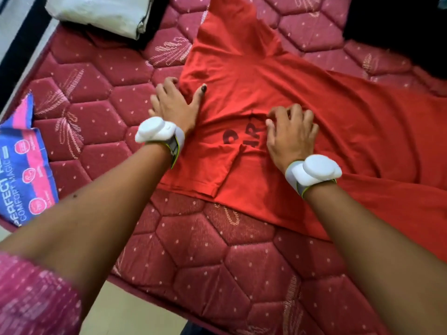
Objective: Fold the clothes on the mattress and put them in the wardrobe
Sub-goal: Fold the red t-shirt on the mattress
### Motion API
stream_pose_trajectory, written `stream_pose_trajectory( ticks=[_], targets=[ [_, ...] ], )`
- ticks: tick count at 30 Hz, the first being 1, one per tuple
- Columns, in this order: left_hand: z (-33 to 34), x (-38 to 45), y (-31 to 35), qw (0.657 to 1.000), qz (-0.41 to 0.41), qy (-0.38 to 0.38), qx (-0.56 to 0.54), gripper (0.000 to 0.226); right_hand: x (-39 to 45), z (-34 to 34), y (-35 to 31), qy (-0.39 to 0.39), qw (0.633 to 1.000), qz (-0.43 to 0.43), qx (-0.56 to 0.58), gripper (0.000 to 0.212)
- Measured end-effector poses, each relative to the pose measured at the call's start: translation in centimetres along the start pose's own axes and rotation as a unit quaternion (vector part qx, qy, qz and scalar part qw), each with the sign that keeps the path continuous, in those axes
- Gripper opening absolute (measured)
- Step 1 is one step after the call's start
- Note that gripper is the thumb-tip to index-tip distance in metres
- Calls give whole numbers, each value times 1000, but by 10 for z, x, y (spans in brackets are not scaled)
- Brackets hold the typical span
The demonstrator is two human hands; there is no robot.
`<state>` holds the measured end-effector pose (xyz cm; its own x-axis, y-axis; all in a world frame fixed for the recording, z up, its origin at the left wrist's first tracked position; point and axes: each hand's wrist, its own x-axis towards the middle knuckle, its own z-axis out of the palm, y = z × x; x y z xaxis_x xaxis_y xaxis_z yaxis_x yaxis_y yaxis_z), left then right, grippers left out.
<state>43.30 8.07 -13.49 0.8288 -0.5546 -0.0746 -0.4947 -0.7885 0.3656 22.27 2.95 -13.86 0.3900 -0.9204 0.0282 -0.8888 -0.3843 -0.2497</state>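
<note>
Maroon quilted fabric with hexagon stitching covers the mattress (92,112), and a red T-shirt (314,112) lies spread on it, reaching from the middle toward the right edge of the view. On the shirt's left side one sleeve is folded in over the body, partly covering dark printed letters. The left hand (174,102) sits at the shirt's left edge, thumb lying out on the cloth and fingers (167,84) curled down at the hem, gripping the fabric there. Just right of the letters, the right hand (290,134) rests on the shirt with its fingers bent and bunching a small fold of cloth. Both wrists wear white devices on bands. Left of the shirt a blue and pink printed label (24,165) hangs at the mattress edge, and a pale folded cloth (101,13) lies beyond the shirt's upper left
</note>
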Motion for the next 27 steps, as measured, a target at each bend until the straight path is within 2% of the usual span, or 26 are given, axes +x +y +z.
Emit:
stream_pose_trajectory(
  ticks=[2, 4, 7, 9, 10, 12, 14, 15, 16, 18, 20, 22, 24, 25, 27],
  targets=[
    [3, 23, 3, 998, 37, -22, 56, 58, 23, 5, -9, -36, 997, -68, 29, 27],
    [3, 41, 3, 998, 49, 3, 50, 44, 42, 11, -15, -62, 991, -117, 28, 31],
    [5, 49, -3, 998, 0, 55, 10, 37, 58, 19, -19, -69, 991, -113, 10, 35],
    [7, 45, -6, 996, -11, 79, 44, 41, 63, 21, -19, -55, 992, -109, 16, 34],
    [9, 45, -3, 993, 18, 89, 70, 43, 70, 22, -19, -39, 994, -103, 25, 34],
    [13, 40, 7, 979, 174, 76, 71, 41, 82, 22, -14, 5, 998, -53, 41, 34],
    [26, 34, 23, 926, 368, 31, 74, 35, 98, 22, -7, 50, 997, 30, 42, 35],
    [32, 33, 29, 909, 406, 20, 90, 35, 106, 21, -4, 51, 996, 66, 38, 37],
    [38, 36, 37, 912, 397, 22, 96, 35, 115, 20, -2, 31, 995, 93, 26, 41],
    [43, 51, 52, 953, 288, 43, 81, 41, 131, 17, 0, -24, 993, 111, 5, 54],
    [42, 80, 69, 985, 153, 10, 85, 55, 150, 13, 0, -60, 993, 106, 9, 65],
    [36, 111, 83, 992, 71, -39, 102, 76, 167, 11, -1, -81, 990, 104, 43, 68],
    [31, 137, 94, 993, 44, -65, 89, 95, 185, 8, -2, -98, 983, 110, 109, 60],
    [31, 147, 97, 994, 44, -78, 68, 96, 194, 4, -3, -106, 979, 106, 139, 52],
    [31, 160, 104, 991, 77, -111, 8, 81, 206, -5, -8, -110, 973, 108, 171, 39]
  ],
)
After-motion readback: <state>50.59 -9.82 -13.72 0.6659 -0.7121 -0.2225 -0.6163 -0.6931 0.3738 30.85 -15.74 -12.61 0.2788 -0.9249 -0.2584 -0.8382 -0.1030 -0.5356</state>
